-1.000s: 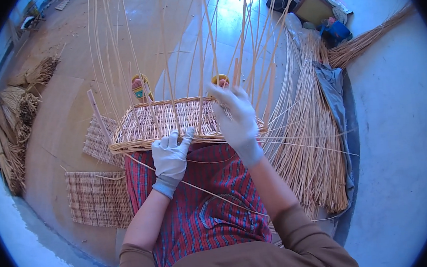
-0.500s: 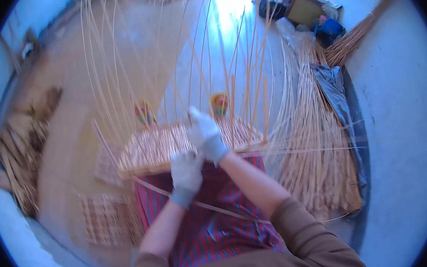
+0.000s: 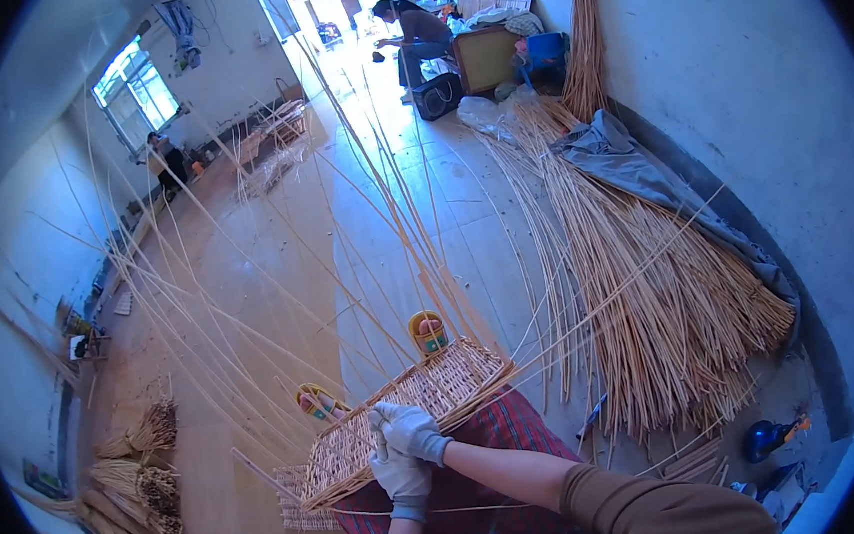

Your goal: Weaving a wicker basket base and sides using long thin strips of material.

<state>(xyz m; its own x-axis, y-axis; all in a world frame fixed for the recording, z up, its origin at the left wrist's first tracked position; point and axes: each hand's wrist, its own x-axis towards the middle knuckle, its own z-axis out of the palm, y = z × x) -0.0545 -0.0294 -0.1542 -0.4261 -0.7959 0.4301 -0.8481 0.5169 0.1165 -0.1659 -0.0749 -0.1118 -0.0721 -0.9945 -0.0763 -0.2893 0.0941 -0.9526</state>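
Observation:
A rectangular woven wicker panel (image 3: 446,384) lies tilted across my lap, with long upright strands (image 3: 395,214) fanning out from its far edge. Both my hands wear pale gloves and meet over its near edge, left of the middle. My right hand (image 3: 413,433) is closed in a pinch on a thin wicker strand, mostly hidden by the fingers. Just below it, my left hand (image 3: 400,475) is closed at the panel's edge; its fingertips are partly covered. A striped red and blue cloth (image 3: 505,429) covers my lap under the panel.
A large bundle of wicker rods (image 3: 650,300) spreads on the floor at right, partly under a grey cloth (image 3: 620,163). More bundles (image 3: 144,500) lie at lower left, near finished woven pieces (image 3: 306,512). One person (image 3: 419,42) sits by the doorway, another (image 3: 166,165) near the window.
The view has tilted up and turned, showing more of the room. The panel now slants across my lap. My right hand, earlier raised above the panel, has come down against my left hand.

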